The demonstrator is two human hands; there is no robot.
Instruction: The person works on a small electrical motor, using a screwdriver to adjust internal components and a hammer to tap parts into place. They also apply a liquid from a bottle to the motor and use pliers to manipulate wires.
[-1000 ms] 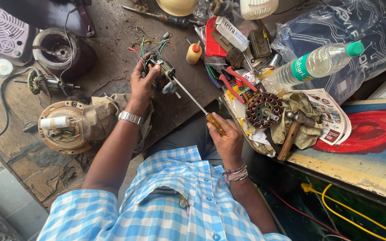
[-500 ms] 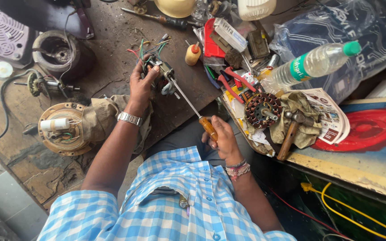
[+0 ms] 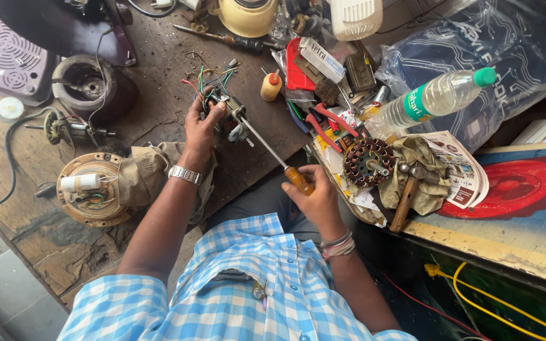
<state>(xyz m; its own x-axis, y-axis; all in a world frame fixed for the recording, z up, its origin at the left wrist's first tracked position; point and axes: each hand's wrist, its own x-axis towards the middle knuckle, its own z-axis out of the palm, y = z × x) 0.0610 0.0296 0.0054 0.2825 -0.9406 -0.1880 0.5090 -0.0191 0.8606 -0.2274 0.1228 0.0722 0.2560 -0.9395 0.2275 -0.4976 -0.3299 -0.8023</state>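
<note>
My left hand (image 3: 201, 128), with a metal watch on the wrist, grips a small motor part (image 3: 225, 113) with coloured wires on the worn wooden bench (image 3: 159, 82). My right hand (image 3: 314, 199) is closed around the orange handle of a long screwdriver (image 3: 272, 151). The screwdriver's shaft runs up and left, and its tip meets the motor part beside my left thumb. I wear a blue checked shirt.
A wound stator (image 3: 368, 162), a hammer (image 3: 407, 192), rags and red pliers (image 3: 323, 123) lie on a tray at right. A plastic water bottle (image 3: 437, 98), a small glue bottle (image 3: 271, 86), a round motor housing (image 3: 90, 189) and another screwdriver (image 3: 216, 36) surround the work.
My right hand and the screwdriver handle have shifted slightly left and up toward the motor part. The left hand keeps its grip in the same place.
</note>
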